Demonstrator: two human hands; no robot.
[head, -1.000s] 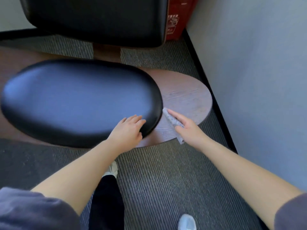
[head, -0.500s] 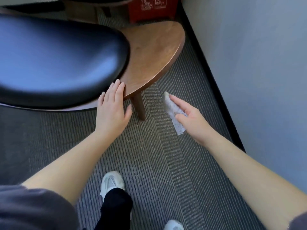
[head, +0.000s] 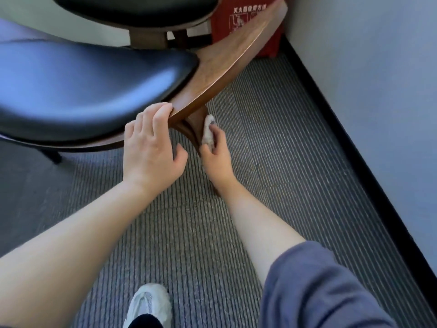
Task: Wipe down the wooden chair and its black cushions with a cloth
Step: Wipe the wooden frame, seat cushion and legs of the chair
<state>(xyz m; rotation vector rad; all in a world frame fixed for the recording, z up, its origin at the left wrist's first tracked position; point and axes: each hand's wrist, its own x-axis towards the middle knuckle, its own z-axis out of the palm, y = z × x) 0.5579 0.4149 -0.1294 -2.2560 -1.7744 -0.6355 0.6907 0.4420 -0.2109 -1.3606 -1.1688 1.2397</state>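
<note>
The seat cushion (head: 82, 91) and the back cushion (head: 132, 8) are glossy black with a pale bluish sheen, and the wooden shell (head: 227, 60) under them is warm reddish brown streaked with darker grain. The cloth (head: 208, 133) is off-white, with what may be faint grey speckles, though it is too crumpled to tell. The carpet (head: 272, 150) is grey in fine light and dark stripes, the box (head: 246, 17) red with white print, the wall (head: 366, 67) pale blue-grey above a black skirting (head: 350, 162), the sleeve (head: 314, 287) slate blue and the shoe (head: 151, 304) white and light grey.
</note>
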